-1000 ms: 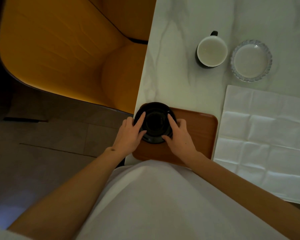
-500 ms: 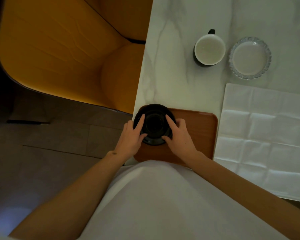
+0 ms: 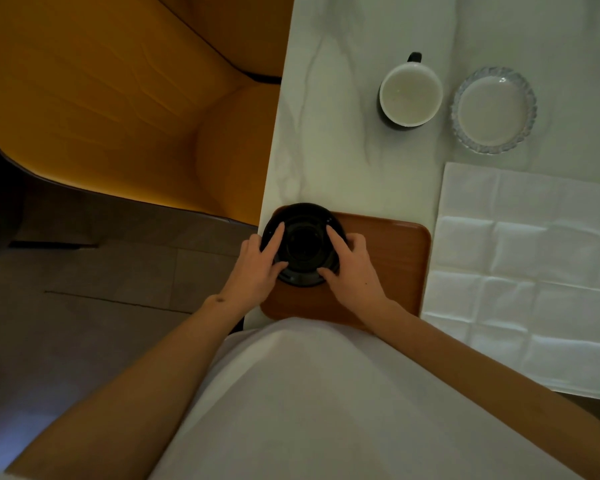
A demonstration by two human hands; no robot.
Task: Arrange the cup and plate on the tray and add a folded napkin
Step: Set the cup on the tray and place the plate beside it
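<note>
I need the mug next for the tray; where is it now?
In the head view the mug stands on the marble table, up and right of the tray, just left of the glass dish.

Plate on tray's left; napkin right.

White marble table, wooden tray, unfolded napkin, cup, seemingly glass dish

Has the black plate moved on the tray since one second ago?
No. The black plate still sits at the wooden tray's far left corner, overhanging it as before, with the left hand and right hand on it.
</note>
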